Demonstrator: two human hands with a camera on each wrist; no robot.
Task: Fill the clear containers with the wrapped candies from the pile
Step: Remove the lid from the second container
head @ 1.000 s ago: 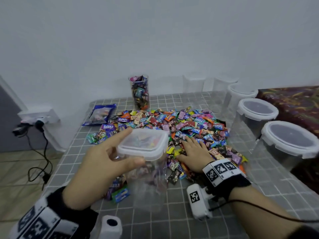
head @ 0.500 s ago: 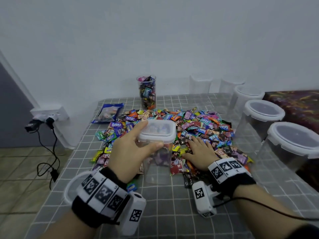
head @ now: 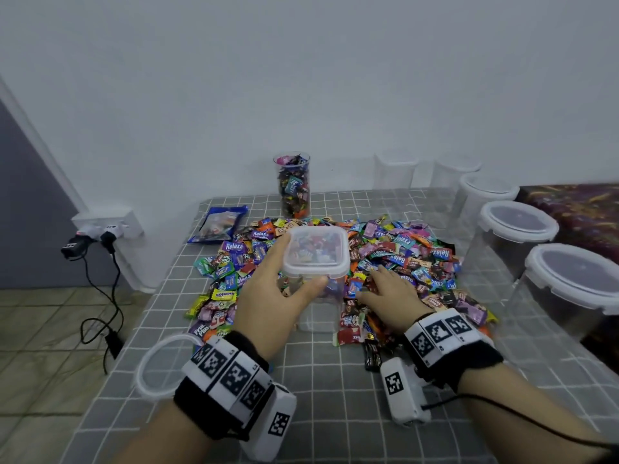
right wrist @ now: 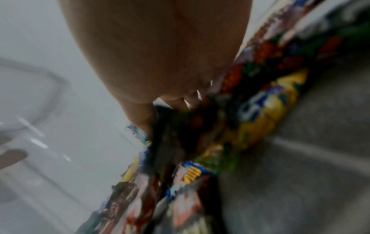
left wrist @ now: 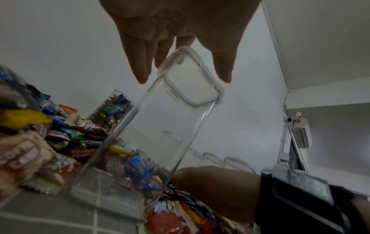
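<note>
A tall square clear container [head: 320, 306] with a white-rimmed lid [head: 315, 251] stands upright at the near edge of the candy pile [head: 395, 259]. It is empty inside, as the left wrist view of the container [left wrist: 140, 142] shows. My left hand [head: 284, 289] grips it just under the lid, thumb in front, fingers behind. My right hand [head: 392, 294] lies flat on the wrapped candies right of the container, fingers spread. The right wrist view is blurred, with the fingers [right wrist: 180, 102] down in the candies [right wrist: 260, 107].
A round glass jar [head: 293, 184] full of candies stands behind the pile. Several lidded clear containers [head: 516, 229] line the right side and back. A loose round lid [head: 157, 366] lies near left, a blue bag [head: 217, 224] at far left. Table edge and floor lie left.
My left hand has carried the square container forward and down, from raised near me to standing on the table by the pile. My right hand stayed on the candies.
</note>
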